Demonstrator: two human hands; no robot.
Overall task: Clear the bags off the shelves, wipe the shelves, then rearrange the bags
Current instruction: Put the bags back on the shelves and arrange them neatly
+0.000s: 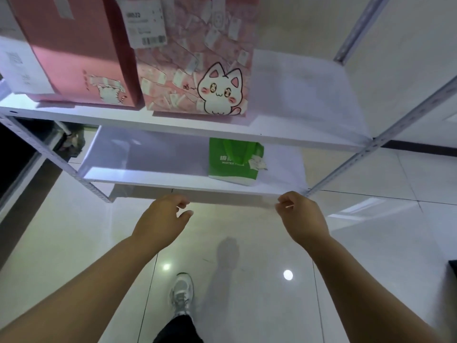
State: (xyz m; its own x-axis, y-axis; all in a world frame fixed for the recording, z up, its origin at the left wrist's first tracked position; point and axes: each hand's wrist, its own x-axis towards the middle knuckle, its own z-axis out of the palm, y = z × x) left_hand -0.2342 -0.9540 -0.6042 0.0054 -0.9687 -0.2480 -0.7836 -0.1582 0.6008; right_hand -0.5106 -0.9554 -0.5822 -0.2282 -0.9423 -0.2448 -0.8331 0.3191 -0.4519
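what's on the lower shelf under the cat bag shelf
A single green bag stands on the lower shelf, toward its right side. The upper shelf covers the lower shelf's back part, so anything there is hidden.

Head camera looks steeply down, near shelves (pixel 188 131).

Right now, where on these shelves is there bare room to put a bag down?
Upper shelf: free right of the cat bag; its left is crowded by the pink bag. Lower shelf: bare left of the green bag, narrower strip right.

glossy floor tiles (pixel 247 305), paper bag (pixel 197 78)
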